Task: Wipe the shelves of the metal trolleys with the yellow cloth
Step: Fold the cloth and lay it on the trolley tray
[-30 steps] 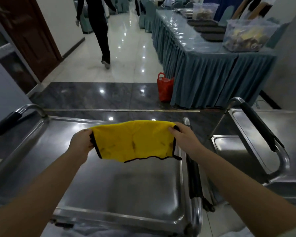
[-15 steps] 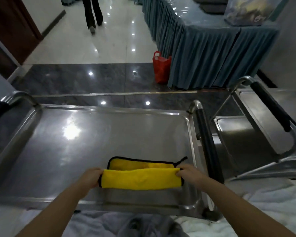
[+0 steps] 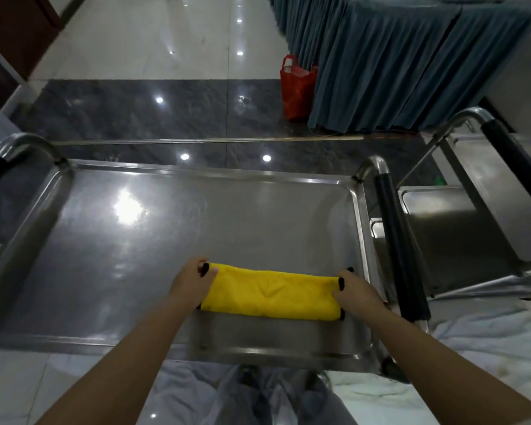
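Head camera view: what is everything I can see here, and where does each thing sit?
yellow cloth: one, yellow with black edging, folded into a strip, lying on the near right part of the trolley's top shelf.
metal trolley: one, silver with black-padded handles, directly in front.
second metal trolley: one, silver with a black-padded handle, to the right, only partly in view.
red bag: one, red, on the floor beside the table skirt.
table skirt: one, blue-grey and pleated, top right.
white sheet: white, spread on the floor at the near right.
left hand: one, gripping the cloth's left end.
right hand: one, gripping the cloth's right end.
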`<state>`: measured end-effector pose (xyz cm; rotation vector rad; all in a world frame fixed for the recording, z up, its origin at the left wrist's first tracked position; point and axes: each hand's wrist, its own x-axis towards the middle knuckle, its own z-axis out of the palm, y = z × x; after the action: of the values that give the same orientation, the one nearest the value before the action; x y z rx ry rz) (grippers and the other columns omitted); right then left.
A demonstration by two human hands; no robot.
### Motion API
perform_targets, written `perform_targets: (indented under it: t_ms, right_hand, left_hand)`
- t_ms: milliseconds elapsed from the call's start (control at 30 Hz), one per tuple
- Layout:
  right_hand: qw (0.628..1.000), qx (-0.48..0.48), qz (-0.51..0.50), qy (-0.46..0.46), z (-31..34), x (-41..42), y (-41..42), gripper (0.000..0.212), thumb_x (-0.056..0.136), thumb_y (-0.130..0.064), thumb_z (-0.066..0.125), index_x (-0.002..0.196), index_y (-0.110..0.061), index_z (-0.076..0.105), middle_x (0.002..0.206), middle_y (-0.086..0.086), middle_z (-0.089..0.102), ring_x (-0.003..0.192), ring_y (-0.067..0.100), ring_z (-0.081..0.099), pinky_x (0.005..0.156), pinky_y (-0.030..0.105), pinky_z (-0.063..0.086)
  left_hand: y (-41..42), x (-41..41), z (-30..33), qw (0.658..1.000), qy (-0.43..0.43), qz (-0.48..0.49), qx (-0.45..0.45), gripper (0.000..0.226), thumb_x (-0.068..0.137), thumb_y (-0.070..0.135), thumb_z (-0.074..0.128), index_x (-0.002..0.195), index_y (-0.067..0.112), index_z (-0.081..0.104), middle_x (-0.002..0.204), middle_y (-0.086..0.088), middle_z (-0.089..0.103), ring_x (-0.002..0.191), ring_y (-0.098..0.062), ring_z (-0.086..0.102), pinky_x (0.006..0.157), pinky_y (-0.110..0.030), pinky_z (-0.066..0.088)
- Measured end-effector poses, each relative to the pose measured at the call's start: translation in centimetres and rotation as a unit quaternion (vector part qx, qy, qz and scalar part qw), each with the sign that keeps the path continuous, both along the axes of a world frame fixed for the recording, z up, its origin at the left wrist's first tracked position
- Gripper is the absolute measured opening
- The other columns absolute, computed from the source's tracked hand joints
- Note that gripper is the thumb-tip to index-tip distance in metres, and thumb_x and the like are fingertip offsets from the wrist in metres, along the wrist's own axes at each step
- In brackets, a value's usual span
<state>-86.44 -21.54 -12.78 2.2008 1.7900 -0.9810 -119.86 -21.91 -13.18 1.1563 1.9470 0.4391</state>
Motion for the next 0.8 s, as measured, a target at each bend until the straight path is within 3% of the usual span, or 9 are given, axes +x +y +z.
perform_targets:
  t_ms: [100,233,333,467,567,633,733,800]
  right_hand:
    - [1.0,0.011,-0.008,0.0,-0.5,0.2,-0.7,0.031,0.09,-0.022,0.052,0.121,-0.019,0.046,0.088,0.0,0.053,0.076,0.017,0.051,0.053,0.025,0.035]
    - [0.999,0.029,-0.001,0.016,-0.9,0.4,-0.9,0.037,0.09,-0.025,0.054,0.125,-0.02,0.044,0.1,0.003,0.057,0.081,0.018,0.05,0.062,0.027,0.039]
    - [0.999,0.03,0.01,0.024,-1.1,0.5,-0.8,0.031,0.091,-0.024,0.053,0.121,-0.02,0.047,0.108,0.006,0.059,0.081,0.017,0.05,0.065,0.028,0.041]
    - [0.999,0.01,0.01,0.051,-0.9,0.8,-0.4,0.029,0.092,-0.025,0.053,0.12,-0.02,0.047,0.105,0.006,0.058,0.08,0.017,0.051,0.062,0.029,0.044]
    - [0.996,-0.006,-0.015,0.083,-0.6,1.2,0.1,0.029,0.095,-0.033,0.05,0.12,-0.019,0.049,0.111,0.008,0.059,0.089,0.02,0.055,0.075,0.035,0.049]
    - [0.992,-0.01,-0.041,0.121,-0.3,1.4,0.4,0.036,0.097,-0.037,0.047,0.125,-0.015,0.049,0.116,0.009,0.058,0.098,0.023,0.057,0.081,0.036,0.048]
    - [0.976,-0.01,-0.095,0.196,0.6,1.8,0.8,0.041,0.099,-0.041,0.042,0.129,-0.016,0.051,0.124,0.006,0.057,0.108,0.021,0.053,0.089,0.033,0.043]
    - [0.962,-0.012,-0.131,0.237,1.0,2.1,0.9,0.039,0.1,-0.042,0.039,0.123,-0.016,0.055,0.122,0.007,0.057,0.107,0.021,0.053,0.096,0.038,0.044]
  left_hand:
    - [-1.3,-0.2,-1.0,0.999,0.027,0.014,-0.04,0.07,0.082,0.039,0.073,0.136,0.004,0.045,0.132,-0.017,0.054,0.117,-0.035,0.054,0.09,-0.041,0.046]
    - [-2.7,-0.1,-1.7,0.994,-0.006,0.005,-0.105,0.049,0.078,0.04,0.078,0.107,0.003,0.062,0.097,-0.012,0.063,0.095,-0.031,0.062,0.074,-0.035,0.047]
    - [-2.7,0.1,-1.3,0.988,-0.042,0.031,-0.143,0.056,0.081,0.03,0.077,0.123,-0.002,0.058,0.117,-0.02,0.062,0.104,-0.034,0.059,0.079,-0.036,0.047]
    - [-1.6,1.9,1.3,0.985,-0.12,0.1,-0.077,0.04,0.086,0.011,0.07,0.121,-0.003,0.059,0.112,-0.019,0.062,0.095,-0.031,0.058,0.083,-0.041,0.051]
    - [-0.6,4.6,4.5,0.977,-0.192,0.081,-0.041,0.019,0.086,0.004,0.067,0.105,0.004,0.062,0.108,-0.022,0.066,0.098,-0.035,0.064,0.087,-0.047,0.054]
    - [0.0,7.1,6.3,0.976,-0.213,0.041,-0.033,0.023,0.081,0.006,0.071,0.102,0.001,0.064,0.103,-0.023,0.068,0.098,-0.036,0.065,0.086,-0.048,0.055]
    - [0.4,11.5,7.2,0.981,-0.189,-0.022,-0.024,0.017,0.079,0.008,0.075,0.091,0.006,0.064,0.086,-0.013,0.065,0.079,-0.023,0.064,0.071,-0.036,0.054]
    - [0.5,14.6,6.5,0.983,-0.176,-0.048,-0.027,0.016,0.08,0.007,0.074,0.085,0.009,0.059,0.075,-0.004,0.058,0.067,-0.014,0.058,0.058,-0.027,0.05]
